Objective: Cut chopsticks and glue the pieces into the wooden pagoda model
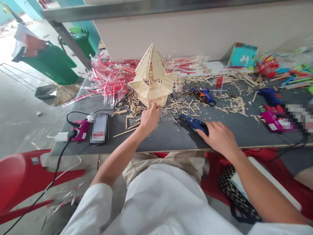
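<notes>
A pavilion-like model of thin wooden sticks (152, 70), with a pointed roof and a flared lower tier, stands upright on the dark table (171, 142). My left hand (150, 118) is at the front of its base, fingers closed together; whatever they may hold is too small to make out. Right of it, my right hand (218, 134) is wrapped round the handle of a dark blue cutter-like tool (193, 123), whose tip points left toward the model. Short cut stick pieces (189, 104) lie scattered around the model.
Red and clear plastic wrappers (110, 78) are heaped behind at the left. A phone (99, 128) and a pink power strip (80, 130) lie at the left front. A blue glue gun (205, 95) with a black cord lies behind the tool; another pink power strip (275, 120) is at the right.
</notes>
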`<action>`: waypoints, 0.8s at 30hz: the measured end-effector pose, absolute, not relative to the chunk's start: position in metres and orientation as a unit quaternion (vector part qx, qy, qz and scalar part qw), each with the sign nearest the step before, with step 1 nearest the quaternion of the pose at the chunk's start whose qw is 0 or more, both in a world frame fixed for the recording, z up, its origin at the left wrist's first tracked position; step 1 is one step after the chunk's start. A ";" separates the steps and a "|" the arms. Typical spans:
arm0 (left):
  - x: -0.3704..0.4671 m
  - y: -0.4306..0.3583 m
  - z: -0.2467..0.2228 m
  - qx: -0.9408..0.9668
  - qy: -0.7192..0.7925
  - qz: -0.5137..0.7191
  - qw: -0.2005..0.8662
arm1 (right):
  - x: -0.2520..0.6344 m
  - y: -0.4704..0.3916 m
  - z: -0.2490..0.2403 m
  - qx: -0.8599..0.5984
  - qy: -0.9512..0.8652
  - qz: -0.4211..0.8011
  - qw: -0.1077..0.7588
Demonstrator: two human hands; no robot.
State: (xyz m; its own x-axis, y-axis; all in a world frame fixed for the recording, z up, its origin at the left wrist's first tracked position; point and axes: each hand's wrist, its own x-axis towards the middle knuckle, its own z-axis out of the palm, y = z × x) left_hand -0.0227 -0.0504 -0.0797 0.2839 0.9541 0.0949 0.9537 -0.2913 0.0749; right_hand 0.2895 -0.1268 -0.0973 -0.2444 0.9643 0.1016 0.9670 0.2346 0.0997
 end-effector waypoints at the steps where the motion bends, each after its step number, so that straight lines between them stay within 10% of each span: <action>1: -0.017 -0.044 -0.080 0.806 0.590 0.047 -0.002 | 0.291 -0.126 -0.101 -0.615 -0.784 -0.085 0.015; 24: 0.033 -0.005 -0.077 0.779 0.625 -0.037 0.030 | 0.286 -0.120 -0.138 -0.606 -0.779 -0.091 0.132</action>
